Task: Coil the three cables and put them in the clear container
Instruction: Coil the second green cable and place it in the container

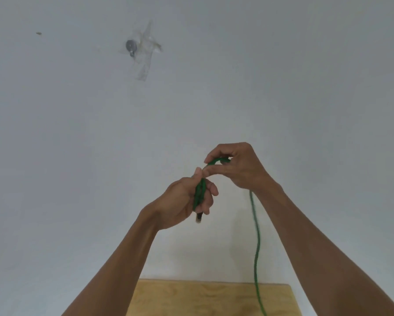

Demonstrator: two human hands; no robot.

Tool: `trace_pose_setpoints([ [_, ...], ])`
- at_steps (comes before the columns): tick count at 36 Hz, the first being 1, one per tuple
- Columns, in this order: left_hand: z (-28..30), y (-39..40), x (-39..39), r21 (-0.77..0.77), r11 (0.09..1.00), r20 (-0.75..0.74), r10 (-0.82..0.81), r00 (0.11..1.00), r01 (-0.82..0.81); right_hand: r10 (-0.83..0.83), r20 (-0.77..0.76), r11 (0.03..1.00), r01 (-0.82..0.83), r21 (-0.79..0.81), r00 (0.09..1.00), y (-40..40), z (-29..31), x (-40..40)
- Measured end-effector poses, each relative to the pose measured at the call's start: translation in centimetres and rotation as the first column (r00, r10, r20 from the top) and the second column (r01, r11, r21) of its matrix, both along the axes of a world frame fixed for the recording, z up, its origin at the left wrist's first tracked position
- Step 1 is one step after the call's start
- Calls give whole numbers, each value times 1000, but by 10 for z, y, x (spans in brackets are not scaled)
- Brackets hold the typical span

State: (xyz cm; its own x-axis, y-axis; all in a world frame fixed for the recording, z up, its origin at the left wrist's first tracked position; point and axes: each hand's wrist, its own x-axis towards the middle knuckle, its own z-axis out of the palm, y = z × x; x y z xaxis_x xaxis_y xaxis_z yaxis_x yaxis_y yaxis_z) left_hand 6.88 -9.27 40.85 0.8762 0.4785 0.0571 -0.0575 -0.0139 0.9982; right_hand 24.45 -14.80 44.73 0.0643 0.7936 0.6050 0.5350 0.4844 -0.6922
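Two hands are raised in front of a pale wall [77,156], both working one green cable [257,242]. The left hand [186,201] has its fingers curled round a short bundle of the cable's loops, held roughly upright, with the thumb pressed along the top of the bundle. A dark plug end [199,217] pokes out just below this fist; it is blurred, so its type cannot be told. The right hand [234,167] sits just above and to the right of the left, its fingertips close to the left thumb. It pinches the cable between thumb and curled fingers, and the cable arches over from this pinch down into the left hand's bundle.

From under the right wrist the free length of cable hangs down, slightly wavy, between the two forearms and nearer the right one. It passes in front of a light wooden table [191,299] at the bottom of the view and runs out of the lower edge. Only the table's far part shows, between the forearms, which cover its left and right sides.

High on the wall, up and left of the hands, a small round metal hook [130,47] is fixed under crossed strips of clear tape [145,53]. Further left is a small dark mark [39,33].
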Motion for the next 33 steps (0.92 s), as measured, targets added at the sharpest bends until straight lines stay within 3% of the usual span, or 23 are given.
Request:
trace_pose_setpoints([
  [4, 6, -7, 2, -121, 976, 180, -156, 971, 179, 65, -280, 994, -87, -67, 958, 3, -13, 5],
  [8, 10, -9, 11, -100, 963, 347, -201, 916, 250, 126, -402, 968, -201, -149, 907, 0, -41, -5],
  [14, 25, 15, 24, -86, 989, 431, -73, 899, 122, -34, -286, 969, -39, -243, 958, -12, -77, -19],
  [18, 29, 33, 32, -23, 997, 403, 80, 911, -78, -147, -331, 976, 82, -204, 932, -17, -91, -25],
  [23, 23, 38, 39, 231, 939, 277, 189, 942, -256, -202, -273, 970, 154, -186, 941, -25, -94, -31],
  [29, 6, 35, 33, 543, 807, 34, 257, 966, -234, -202, -39, 969, 194, -153, 979, -38, -67, -19],
  [33, 5, 24, 22, 482, 870, -114, 175, 978, -100, -157, 75, 984, 162, -79, 985, -37, -40, -4],
])
